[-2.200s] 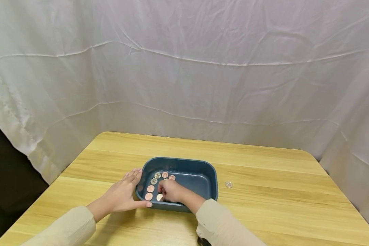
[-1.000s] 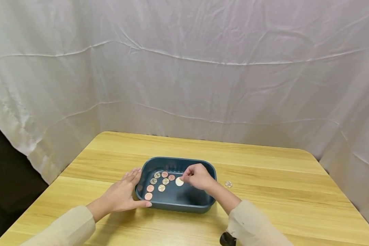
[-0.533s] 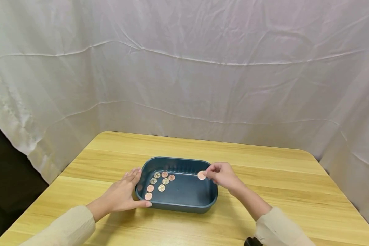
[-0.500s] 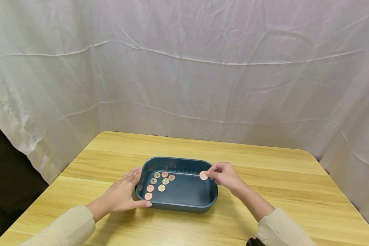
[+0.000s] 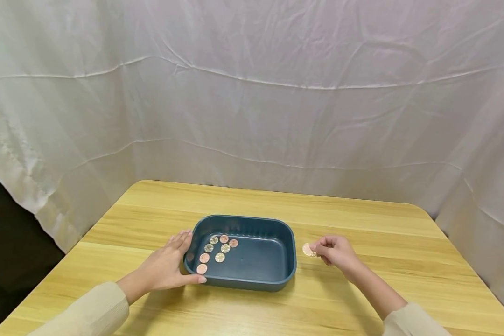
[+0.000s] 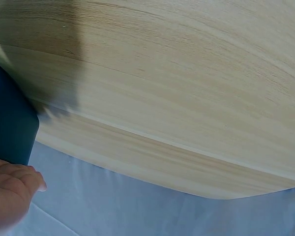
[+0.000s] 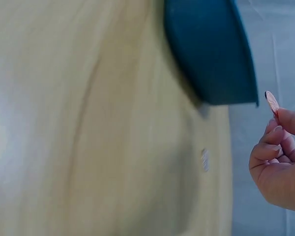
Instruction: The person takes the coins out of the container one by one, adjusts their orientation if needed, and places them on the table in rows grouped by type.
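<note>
Your left hand (image 5: 168, 263) rests extended fingers against the blue tub (image 5: 243, 282) while your right hand (image 5: 337, 253) pinches a coin (image 5: 307, 249) over the worktop (image 5: 386, 261), where another coin (image 7: 205, 160) lies outside the tub, and eight coins (image 5: 220, 257) sit inside, so the work looks only partly done.

The container (image 5: 248, 283) touching the left hand (image 5: 168, 263) is plain dark teal-blue. Inside, to the right of that hand, four coins (image 5: 204, 257) are coppery pink and four coins (image 5: 220, 257) are gold-toned, some darker, their faces marked with fine patterns. The coin (image 5: 306, 249) pinched in the right hand (image 5: 335, 252) is pinkish copper. Beneath both hands the bench (image 5: 403, 261) is yellow with streaky wood grain; beyond them the cloth (image 5: 277, 116) is pale grey, tinged lilac. Both sleeves (image 5: 92, 305) behind the hands are beige.
</note>
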`<state>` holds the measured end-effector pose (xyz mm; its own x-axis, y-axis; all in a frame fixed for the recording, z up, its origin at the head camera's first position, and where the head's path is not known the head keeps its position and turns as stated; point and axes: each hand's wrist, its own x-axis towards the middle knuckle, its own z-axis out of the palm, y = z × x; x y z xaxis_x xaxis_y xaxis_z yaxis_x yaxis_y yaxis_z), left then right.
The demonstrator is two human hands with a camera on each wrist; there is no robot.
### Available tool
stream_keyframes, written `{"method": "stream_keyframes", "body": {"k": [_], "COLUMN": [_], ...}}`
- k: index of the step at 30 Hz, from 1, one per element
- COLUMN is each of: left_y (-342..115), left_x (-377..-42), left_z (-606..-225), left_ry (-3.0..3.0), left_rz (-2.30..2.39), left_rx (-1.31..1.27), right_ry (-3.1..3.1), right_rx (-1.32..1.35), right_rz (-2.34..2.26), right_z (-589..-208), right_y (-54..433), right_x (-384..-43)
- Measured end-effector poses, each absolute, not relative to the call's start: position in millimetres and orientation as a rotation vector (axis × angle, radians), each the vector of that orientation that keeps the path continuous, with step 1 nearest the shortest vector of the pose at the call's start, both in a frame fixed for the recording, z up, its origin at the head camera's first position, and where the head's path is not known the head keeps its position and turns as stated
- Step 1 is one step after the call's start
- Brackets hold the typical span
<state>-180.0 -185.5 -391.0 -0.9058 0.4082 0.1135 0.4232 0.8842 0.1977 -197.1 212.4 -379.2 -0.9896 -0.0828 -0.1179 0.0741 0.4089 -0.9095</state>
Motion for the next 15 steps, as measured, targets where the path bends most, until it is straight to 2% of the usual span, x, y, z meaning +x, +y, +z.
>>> {"method": "stream_keyframes", "body": {"k": [9,15], "left_y": [-185.3,-184.5], "left_x": [-179.1,-178.7], "left_z": [-390.2,-389.7], "left_ry": [-2.978,-2.989], "left_rz": [-0.335,-0.344], "left_rx": [-0.661,-0.654], "right_ry": [2.584,2.628], "right_rx": [0.179,0.211], "right_rz": [-1.448,-1.357], "right_z": [-411.0,-420.8], "right_y": [230.4,233.9], "right_x": [-193.2,-193.4]}}
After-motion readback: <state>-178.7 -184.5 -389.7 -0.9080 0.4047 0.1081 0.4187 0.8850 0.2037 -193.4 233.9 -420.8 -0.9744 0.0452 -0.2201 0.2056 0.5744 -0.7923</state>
